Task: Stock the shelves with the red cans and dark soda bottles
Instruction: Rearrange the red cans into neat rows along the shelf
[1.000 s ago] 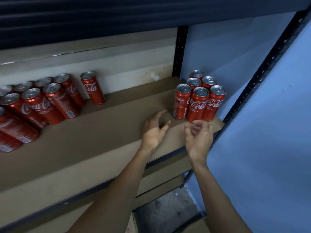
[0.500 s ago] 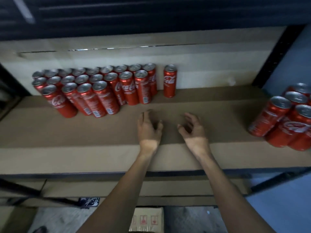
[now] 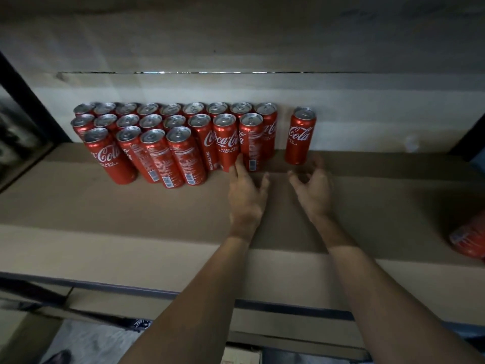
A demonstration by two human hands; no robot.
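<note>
Lone can (image 3: 300,136) stands upright nr back edge of the shelf (image 3: 105,219), apart from the can block (image 3: 173,143) to its left & just beyond the right hand (image 3: 312,191), which is nearer than the left hand (image 3: 246,195); both hands slack, holding nothing.

The brown, cardboard-lined shelf (image 3: 131,219) carries a tight block of red cans (image 3: 178,137) at its back left, upright in three rows, the front row shortest. A single can (image 3: 300,137) stands to the right of the block, apart from it. Further red cans (image 3: 469,240) show blurred at the right edge, cut off.
</note>
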